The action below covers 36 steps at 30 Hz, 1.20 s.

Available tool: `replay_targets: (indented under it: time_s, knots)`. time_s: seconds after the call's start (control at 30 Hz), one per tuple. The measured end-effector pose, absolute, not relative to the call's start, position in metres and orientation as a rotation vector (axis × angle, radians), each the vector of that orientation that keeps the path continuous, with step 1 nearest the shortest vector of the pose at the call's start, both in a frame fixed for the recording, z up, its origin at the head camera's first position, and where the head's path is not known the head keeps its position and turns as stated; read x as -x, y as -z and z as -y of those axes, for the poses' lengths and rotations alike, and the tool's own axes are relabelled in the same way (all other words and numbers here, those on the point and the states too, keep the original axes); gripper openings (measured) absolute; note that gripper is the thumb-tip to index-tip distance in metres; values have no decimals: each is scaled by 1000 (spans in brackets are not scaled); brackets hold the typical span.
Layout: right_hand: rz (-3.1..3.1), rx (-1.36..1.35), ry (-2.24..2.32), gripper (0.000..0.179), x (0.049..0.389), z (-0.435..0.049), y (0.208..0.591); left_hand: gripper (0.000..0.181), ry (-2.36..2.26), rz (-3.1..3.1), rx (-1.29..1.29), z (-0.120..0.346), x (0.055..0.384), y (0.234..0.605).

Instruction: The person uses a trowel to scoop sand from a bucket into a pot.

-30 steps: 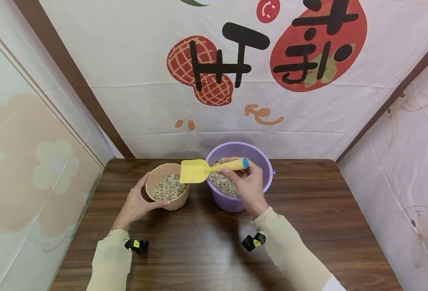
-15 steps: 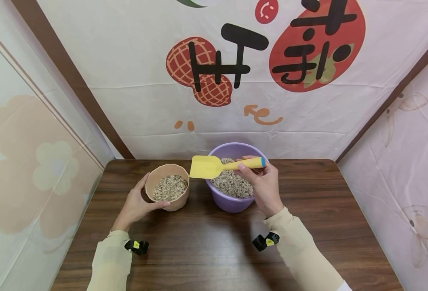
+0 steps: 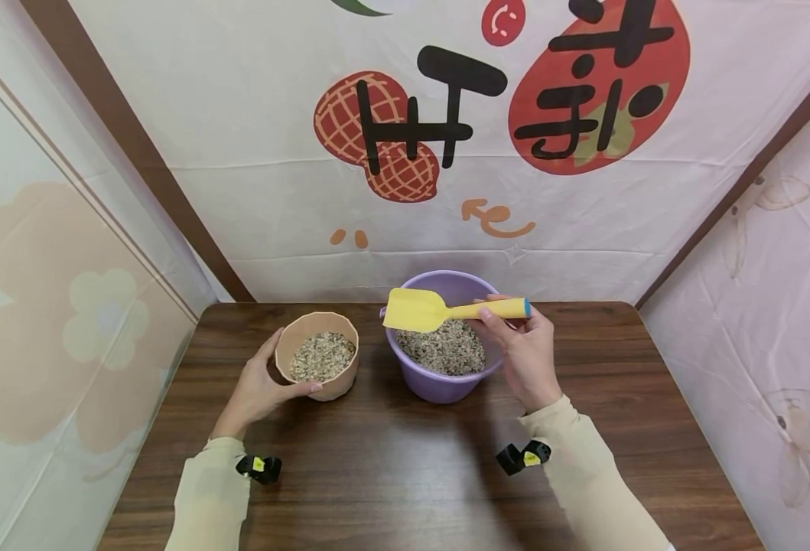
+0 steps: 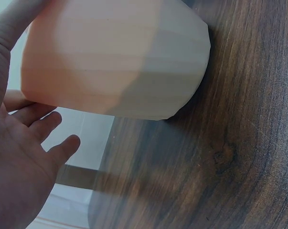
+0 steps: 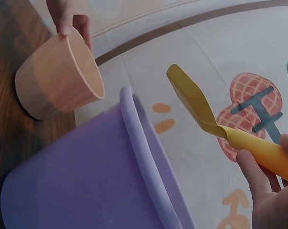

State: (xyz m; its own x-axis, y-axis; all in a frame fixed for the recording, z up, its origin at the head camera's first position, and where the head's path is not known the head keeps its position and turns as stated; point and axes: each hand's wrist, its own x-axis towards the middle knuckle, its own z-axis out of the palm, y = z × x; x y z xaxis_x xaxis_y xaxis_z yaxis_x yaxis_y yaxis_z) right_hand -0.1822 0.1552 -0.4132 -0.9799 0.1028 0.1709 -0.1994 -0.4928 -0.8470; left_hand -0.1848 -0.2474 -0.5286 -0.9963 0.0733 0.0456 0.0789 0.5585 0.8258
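My right hand (image 3: 530, 358) holds a yellow toy shovel (image 3: 414, 310) by its handle, which ends in a blue cap. The shovel lies level above a purple bucket (image 3: 439, 389), its blade over the bucket's left side. Pale mixed grain or flakes (image 3: 449, 350) partly fill the bucket. To the left, a peach faceted pot (image 3: 339, 389) holds similar grain (image 3: 322, 356). My left hand (image 3: 256, 392) grips that pot, thumb on the near rim and fingers round the left side. In the right wrist view the shovel (image 5: 196, 98) appears raised beyond the bucket rim.
Both containers stand near the back edge of a dark wooden table (image 3: 391, 474). A white printed cloth (image 3: 253, 207) hangs right behind them, with more cloth on both sides. A small bucket lug (image 3: 382, 312) sticks out at the bucket's left.
My right hand has drawn the shovel rightward, from over the pot's rim to above the bucket. The bucket has turned slightly, its lug now showing on the left. My left hand stays put.
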Motion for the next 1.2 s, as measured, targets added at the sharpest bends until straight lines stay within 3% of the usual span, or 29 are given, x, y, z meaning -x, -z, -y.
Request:
replay_targets:
  time_s: [0.47, 0.83, 1.07, 1.2]
  knots:
    - [1419, -42, -2537, 18, 182, -186, 419, 127, 1476, 2756, 140, 247, 184, 529]
    - [1430, 46, -2524, 25, 183, -204, 428, 126, 1483, 2749, 137, 246, 184, 527]
    - [1420, 86, -2512, 45, 184, -207, 434, 127, 1494, 2757, 129, 246, 184, 527]
    - [1393, 125, -2528, 40, 185, -207, 438, 128, 1500, 2760, 128, 246, 184, 527]
